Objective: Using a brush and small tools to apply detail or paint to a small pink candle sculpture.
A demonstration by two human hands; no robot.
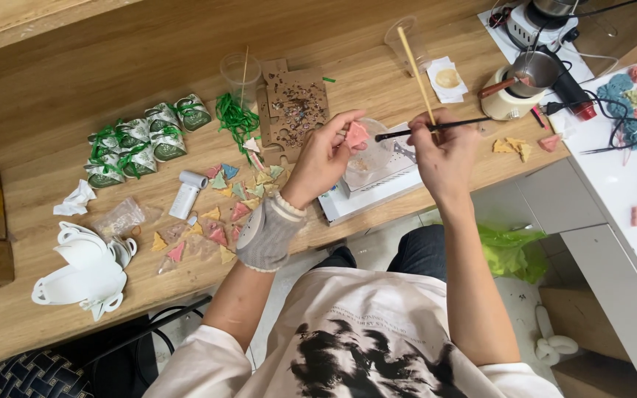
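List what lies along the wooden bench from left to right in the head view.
White moulded trays → green-ribboned packets → white tube → scattered coloured triangles → left hand holding a pink piece → right hand with a black brush → small white pot.

Your left hand (324, 156) is raised, fingertips pinched, wrist wrapped. Your right hand (444, 151) keeps a closed pen-style grip, forearm angled inward.

A pink triangle piece (356, 135) meets a black-handled brush (429, 127). Small triangles (219, 214) at nine o'clock are pink, yellow, blue and pale green. Green-and-white wrapped parcels (141, 136) with green ribbon sit at ten o'clock. The table (112, 66) is light brown wood (plainly grained). A grey wristband (268, 234); a white shirt (363, 339) with black print.
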